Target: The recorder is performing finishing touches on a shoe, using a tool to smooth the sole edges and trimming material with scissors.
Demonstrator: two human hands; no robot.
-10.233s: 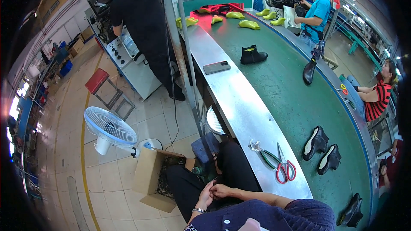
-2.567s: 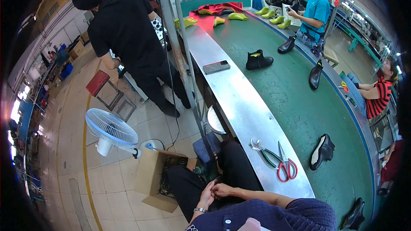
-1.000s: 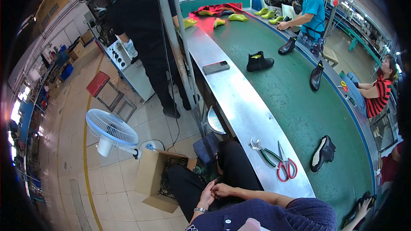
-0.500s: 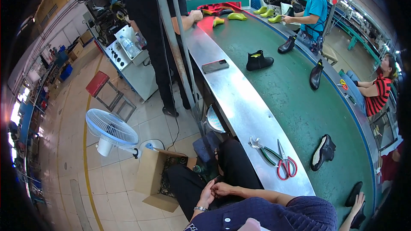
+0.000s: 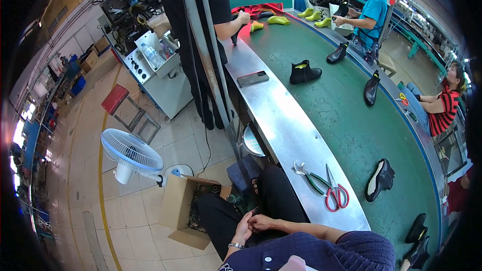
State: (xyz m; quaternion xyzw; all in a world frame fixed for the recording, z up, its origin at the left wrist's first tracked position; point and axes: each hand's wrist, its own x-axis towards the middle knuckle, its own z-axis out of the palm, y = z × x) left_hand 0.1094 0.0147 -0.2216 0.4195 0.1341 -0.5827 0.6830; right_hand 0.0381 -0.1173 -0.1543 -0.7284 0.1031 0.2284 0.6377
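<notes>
My left hand [image 5: 243, 229] and my right hand [image 5: 260, 223] rest together over my lap, touching. The fingers of both are closed and bent inward; whatever may be between them is hidden. A watch with a metal band sits on my left wrist. On the metal ledge to my right lie green-handled pliers [image 5: 312, 176] and red-handled scissors [image 5: 335, 193], apart from my hands. Beyond the ledge, a black ankle boot [image 5: 380, 180] lies on its side on the green conveyor belt [image 5: 346, 135].
An open cardboard box [image 5: 173, 206] and a white-and-blue fan [image 5: 131, 155] stand at my left. A metal post [image 5: 201, 45] rises ahead. A phone [image 5: 252, 79] lies on the ledge. More black boots [image 5: 305, 73] and yellow-green shoe forms [image 5: 278, 20] lie farther along. Several people are around.
My hands stay still. The person in black has shifted right and now holds a dark boot over the ledge. At lower right, another person's hand has drawn back from the black shoes.
</notes>
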